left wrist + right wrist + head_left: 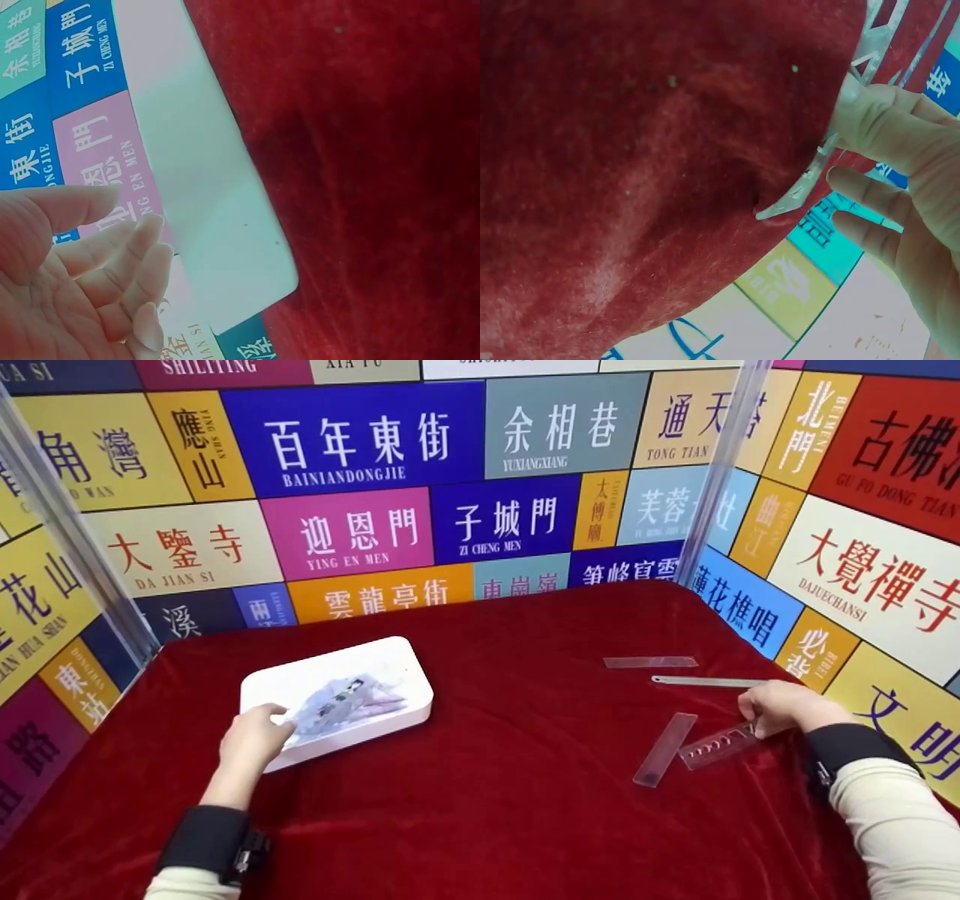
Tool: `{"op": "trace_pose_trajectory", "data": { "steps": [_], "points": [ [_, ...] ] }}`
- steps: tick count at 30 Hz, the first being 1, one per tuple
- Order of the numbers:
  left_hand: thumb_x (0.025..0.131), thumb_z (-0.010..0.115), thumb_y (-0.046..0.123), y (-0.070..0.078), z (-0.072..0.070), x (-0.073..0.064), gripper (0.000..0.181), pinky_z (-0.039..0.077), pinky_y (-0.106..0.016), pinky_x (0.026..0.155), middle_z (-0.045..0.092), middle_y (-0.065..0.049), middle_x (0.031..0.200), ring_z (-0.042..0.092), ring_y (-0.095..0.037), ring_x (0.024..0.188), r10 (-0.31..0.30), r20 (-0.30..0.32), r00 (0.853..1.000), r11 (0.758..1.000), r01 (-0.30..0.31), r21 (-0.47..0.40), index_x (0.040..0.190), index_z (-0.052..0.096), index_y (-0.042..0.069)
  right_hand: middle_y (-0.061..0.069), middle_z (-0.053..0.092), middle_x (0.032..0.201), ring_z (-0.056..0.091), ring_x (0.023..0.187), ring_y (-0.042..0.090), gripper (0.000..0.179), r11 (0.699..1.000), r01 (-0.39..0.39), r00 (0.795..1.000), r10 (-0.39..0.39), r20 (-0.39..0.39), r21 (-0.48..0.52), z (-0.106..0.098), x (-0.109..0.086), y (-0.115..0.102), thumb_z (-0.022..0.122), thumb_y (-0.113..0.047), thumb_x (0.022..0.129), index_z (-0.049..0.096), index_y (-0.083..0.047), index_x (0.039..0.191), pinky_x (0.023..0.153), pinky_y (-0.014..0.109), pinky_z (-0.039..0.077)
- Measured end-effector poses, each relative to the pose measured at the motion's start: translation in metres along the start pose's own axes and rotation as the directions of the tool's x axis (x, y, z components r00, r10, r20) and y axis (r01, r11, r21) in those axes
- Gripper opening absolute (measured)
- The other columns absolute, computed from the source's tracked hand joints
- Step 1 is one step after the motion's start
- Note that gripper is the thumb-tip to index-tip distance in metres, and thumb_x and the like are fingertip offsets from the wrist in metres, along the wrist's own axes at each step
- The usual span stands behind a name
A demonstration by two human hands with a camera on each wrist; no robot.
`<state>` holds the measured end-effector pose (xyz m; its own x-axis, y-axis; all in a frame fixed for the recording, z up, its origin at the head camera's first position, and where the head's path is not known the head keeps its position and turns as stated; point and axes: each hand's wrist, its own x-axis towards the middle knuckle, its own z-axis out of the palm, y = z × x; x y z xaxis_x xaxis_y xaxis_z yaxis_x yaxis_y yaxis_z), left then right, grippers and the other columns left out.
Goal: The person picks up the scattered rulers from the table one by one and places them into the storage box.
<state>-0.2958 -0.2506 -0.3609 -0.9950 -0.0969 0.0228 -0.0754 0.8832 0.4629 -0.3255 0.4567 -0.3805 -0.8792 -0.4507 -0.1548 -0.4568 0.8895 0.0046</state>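
In the head view, my right hand (780,707) pinches the right end of a clear stencil ruler (716,746) with a row of cut-outs. The right wrist view has the thumb pressed on that stencil, while the other fingers spread loosely below. A clear ruler strip (665,750) lies slanted close to its left end, and a narrow metal ruler (709,682) reaches behind the hand. My left hand (251,739) is at the near left edge of a white box (416,667). Loosely bent, its fingers hold nothing in the left wrist view. Inside the box lies a crumpled clear plastic bag (337,706).
Another clear strip (650,662) lies farther back on the table's red cloth (487,780). Behind the table stand panels (352,442) with coloured place-name signs. Clear upright posts (712,472) rise at the table's back corners.
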Motion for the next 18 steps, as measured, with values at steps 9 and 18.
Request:
{"op": "trace_pose_trajectory", "data": {
  "steps": [9, 18],
  "points": [
    [0.087, 0.051, 0.022, 0.015, -0.009, -0.005, 0.043, 0.044, -0.051, 0.075, 0.062, -0.026, 0.107, 0.058, -0.041, 0.096, 0.048, -0.094, 0.994, 0.997, -0.053, -0.055, 0.122, 0.053, -0.004, -0.006, 0.044, 0.061, 0.039, 0.056, 0.003, 0.015, 0.925, -0.044, 0.999, 0.05, -0.005, 0.377, -0.028, 0.004, -0.004, 0.063, 0.005, 0.07, 0.051, -0.003, 0.066, 0.055, 0.02, 0.035],
    [0.086, 0.057, 0.015, 0.078, 0.01, -0.02, 0.035, 0.048, -0.047, 0.075, 0.066, -0.022, 0.098, 0.062, -0.035, 0.09, 0.272, -0.181, 0.945, 0.944, -0.299, -0.142, 0.117, 0.058, -0.002, -0.002, 0.061, 0.07, 0.058, 0.066, 0.02, 0.007, 1.0, 0.013, 0.882, -0.014, -0.47, -0.007, -0.076, 0.06, -0.125, 0.066, -0.012, 0.08, 0.06, -0.015, 0.082, 0.058, 0.038, 0.046]
  ]
}}
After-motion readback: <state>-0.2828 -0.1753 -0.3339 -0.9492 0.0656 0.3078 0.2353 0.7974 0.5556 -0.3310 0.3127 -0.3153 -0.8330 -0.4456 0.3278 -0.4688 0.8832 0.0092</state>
